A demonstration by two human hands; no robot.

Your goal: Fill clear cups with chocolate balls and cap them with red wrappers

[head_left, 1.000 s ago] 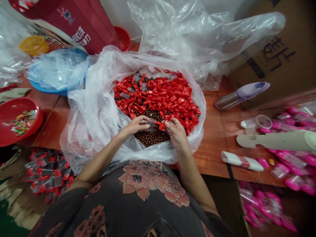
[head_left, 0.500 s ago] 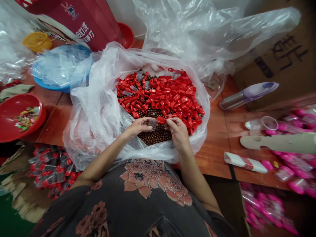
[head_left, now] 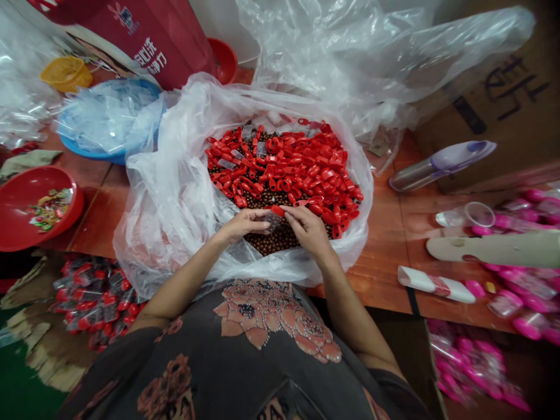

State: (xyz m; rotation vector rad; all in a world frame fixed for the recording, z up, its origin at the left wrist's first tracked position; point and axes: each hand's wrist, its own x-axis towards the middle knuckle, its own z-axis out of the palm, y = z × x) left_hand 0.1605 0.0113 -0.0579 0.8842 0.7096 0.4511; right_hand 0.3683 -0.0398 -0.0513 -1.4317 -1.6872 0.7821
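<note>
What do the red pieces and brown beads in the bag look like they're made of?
The red pieces look like glossy moulded plastic, from their even shine. The brown beads seem polished, round and shiny, perhaps plastic or wood; the look leaves it open.

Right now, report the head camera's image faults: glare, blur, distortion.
Head view: the clear plastic bag shows glare on its folds; wide-angle distortion warps the cardboard box at the edge; the pink packets at lower right look soft.

Bright, even indoor light casts only soft shadows. Glare streaks the plastic bag (head_left: 170, 204). Wide-angle distortion bends the table edge (head_left: 359, 300), and the pink packets (head_left: 476, 367) at lower right look slightly blurred.
</note>
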